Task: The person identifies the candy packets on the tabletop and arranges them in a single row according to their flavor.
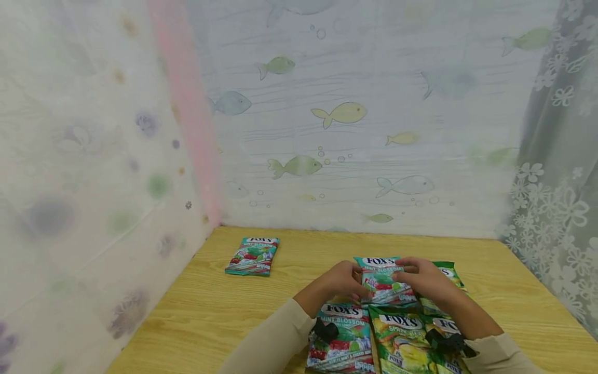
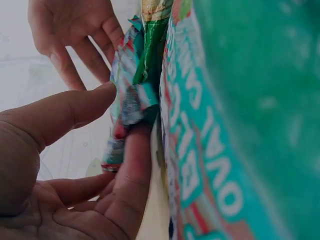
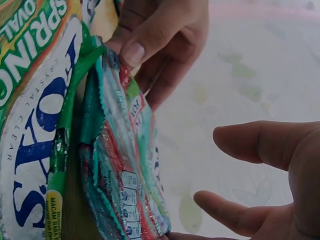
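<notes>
My left hand pinches the left edge of a teal Fox's Mint Blossom candy packet, its thumb on the upper face in the left wrist view. Over the packet's right side hovers my right hand; its thumb and fingers are spread, and a finger low in the right wrist view seems to touch the packet's edge. Nearer me lie another Mint Blossom packet and a green-yellow Fox's Spring Tea packet. Partly hidden by my right hand and wrist are two more Fox's packets, a rear green one and a front one.
A separate Mint Blossom packet lies at the back left of the wooden table. Fish-patterned curtain stands behind the table, with flowered sheets at both sides.
</notes>
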### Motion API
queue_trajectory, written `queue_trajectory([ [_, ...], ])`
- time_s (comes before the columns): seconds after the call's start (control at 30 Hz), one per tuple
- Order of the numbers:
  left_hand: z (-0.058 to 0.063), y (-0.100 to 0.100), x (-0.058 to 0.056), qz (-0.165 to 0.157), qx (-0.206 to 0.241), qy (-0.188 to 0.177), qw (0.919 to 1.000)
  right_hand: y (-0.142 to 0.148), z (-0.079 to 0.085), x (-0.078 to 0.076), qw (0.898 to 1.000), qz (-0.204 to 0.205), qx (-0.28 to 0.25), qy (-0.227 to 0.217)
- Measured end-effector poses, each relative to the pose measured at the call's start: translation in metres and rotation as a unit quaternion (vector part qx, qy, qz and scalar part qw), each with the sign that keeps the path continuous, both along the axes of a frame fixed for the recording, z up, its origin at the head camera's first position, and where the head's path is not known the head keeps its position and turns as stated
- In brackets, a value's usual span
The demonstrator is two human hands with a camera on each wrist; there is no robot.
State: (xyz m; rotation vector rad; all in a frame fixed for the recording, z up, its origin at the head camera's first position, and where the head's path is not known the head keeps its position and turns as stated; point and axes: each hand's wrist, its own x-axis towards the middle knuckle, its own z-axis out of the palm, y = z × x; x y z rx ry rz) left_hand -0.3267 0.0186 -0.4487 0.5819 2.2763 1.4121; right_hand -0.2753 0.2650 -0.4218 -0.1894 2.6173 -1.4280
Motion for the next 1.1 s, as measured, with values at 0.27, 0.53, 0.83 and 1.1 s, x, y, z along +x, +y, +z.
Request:
queue_trajectory([
  [0.27, 0.006, -0.005, -0.005, 0.006, 0.016, 0.015, 0.9997, 0.001, 0.004, 0.004, 1.0, -0.003, -0.011, 0.015],
  [0.53, 0.018, -0.018, -0.008, -0.007, 0.035, 0.022, 0.9991, 0.0, 0.006, 0.005, 0.999, 0.01, -0.032, 0.042],
  [0.83, 0.033, -0.039, -0.011, -0.011, 0.053, 0.034, 0.9979, -0.008, 0.011, -0.003, 0.997, 0.016, -0.048, 0.064],
  [1.1, 0.037, -0.055, -0.012, -0.007, 0.063, 0.04, 0.9972, -0.021, 0.021, -0.003, 0.995, 0.022, -0.057, 0.076],
])
